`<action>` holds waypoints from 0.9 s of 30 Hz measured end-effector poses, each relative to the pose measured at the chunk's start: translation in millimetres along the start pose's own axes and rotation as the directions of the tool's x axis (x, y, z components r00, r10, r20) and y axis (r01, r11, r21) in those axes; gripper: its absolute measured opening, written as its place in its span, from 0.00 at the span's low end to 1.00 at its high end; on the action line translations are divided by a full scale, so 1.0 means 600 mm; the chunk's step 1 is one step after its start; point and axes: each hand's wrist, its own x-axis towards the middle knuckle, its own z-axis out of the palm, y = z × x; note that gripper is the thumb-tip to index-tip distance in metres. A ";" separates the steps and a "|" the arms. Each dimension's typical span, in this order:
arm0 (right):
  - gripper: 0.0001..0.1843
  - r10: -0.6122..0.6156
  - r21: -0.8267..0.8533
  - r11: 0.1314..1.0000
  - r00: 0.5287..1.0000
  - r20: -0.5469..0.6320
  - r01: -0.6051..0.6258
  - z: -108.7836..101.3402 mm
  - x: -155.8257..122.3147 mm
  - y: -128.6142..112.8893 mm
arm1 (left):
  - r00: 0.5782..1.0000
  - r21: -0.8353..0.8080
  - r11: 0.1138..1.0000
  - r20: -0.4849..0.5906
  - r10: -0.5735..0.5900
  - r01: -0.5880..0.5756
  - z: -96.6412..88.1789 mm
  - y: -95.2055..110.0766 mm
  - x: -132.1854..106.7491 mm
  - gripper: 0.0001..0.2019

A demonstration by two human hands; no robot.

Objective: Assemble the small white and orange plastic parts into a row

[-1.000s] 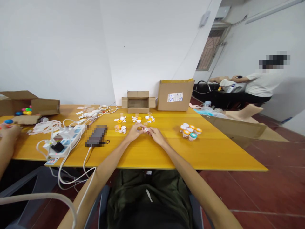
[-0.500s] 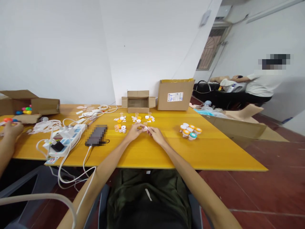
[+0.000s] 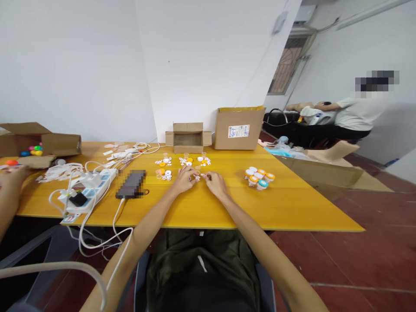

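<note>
My left hand [image 3: 184,180] is closed on a small white perforated plastic piece [image 3: 197,178], held just above the table. Beside it, my right hand [image 3: 216,183] pinches a tiny white piece [image 3: 203,175], too small to name. A narrow gap separates the two hands. Behind them lie little groups of parts: white discs [image 3: 168,173], yellow rings [image 3: 162,164] and clear cups [image 3: 186,155]. To the right stands a cluster of small clear jars with white, orange and teal lids [image 3: 262,184].
An open cardboard box [image 3: 188,139] and a taller carton [image 3: 239,129] stand against the wall. Left are a dark phone-like device [image 3: 131,183], a power strip [image 3: 94,190] with loose cables and another person's hand [image 3: 13,177]. A further person [image 3: 357,113] sits at far right.
My right hand has drawn slightly right, away from my left, opening a gap between the fingertips. The other person's hand at the left has moved a little.
</note>
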 end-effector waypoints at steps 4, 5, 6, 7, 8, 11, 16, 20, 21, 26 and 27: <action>0.05 0.012 -0.046 0.999 1.000 0.007 -0.012 0.003 -0.001 -0.003 | 1.000 0.017 1.000 0.014 0.013 -0.013 0.002 -0.004 0.000 0.05; 0.05 0.008 -0.046 0.999 1.000 0.015 -0.007 0.003 -0.001 -0.003 | 1.000 0.021 1.000 0.014 0.012 -0.013 0.003 -0.005 0.001 0.05; 0.05 -0.001 -0.042 0.999 1.000 0.025 0.002 0.002 -0.001 -0.004 | 1.000 0.024 1.000 0.015 0.011 -0.011 0.003 -0.005 0.001 0.05; 0.05 -0.010 -0.037 0.999 0.999 0.036 0.011 0.001 -0.001 -0.005 | 1.000 0.028 1.000 0.016 0.010 -0.010 0.003 -0.006 0.001 0.05; 0.05 -0.013 -0.034 0.999 0.999 0.047 0.015 0.000 -0.001 -0.007 | 1.000 0.033 0.999 0.018 0.009 -0.010 0.003 -0.006 0.001 0.05; 0.06 0.027 -0.059 0.998 0.997 0.066 -0.023 -0.005 -0.004 -0.017 | 0.999 0.057 0.998 0.033 0.009 -0.010 0.003 -0.008 0.001 0.06; 0.07 0.071 -0.108 0.992 0.995 0.065 -0.063 -0.009 -0.009 -0.036 | 0.999 0.102 0.995 0.050 0.013 -0.018 0.005 -0.013 0.001 0.06; 0.09 0.005 -0.064 0.998 0.997 0.076 0.000 -0.009 -0.010 -0.039 | 0.999 0.116 0.993 0.042 0.032 -0.036 0.007 -0.016 0.001 0.07; 0.10 -0.018 -0.048 0.999 0.997 0.080 0.022 -0.009 -0.010 -0.039 | 0.999 0.118 0.992 0.039 0.034 -0.038 0.008 -0.016 0.001 0.07; 0.12 -0.112 0.006 0.994 0.988 0.109 0.112 -0.011 -0.010 -0.037 | 0.999 0.127 0.991 0.026 0.027 -0.030 0.008 -0.016 0.001 0.09; 0.12 -0.123 0.007 0.992 0.986 0.114 0.123 -0.011 -0.010 -0.036 | 0.999 0.127 0.992 0.020 0.024 -0.027 0.008 -0.016 0.001 0.09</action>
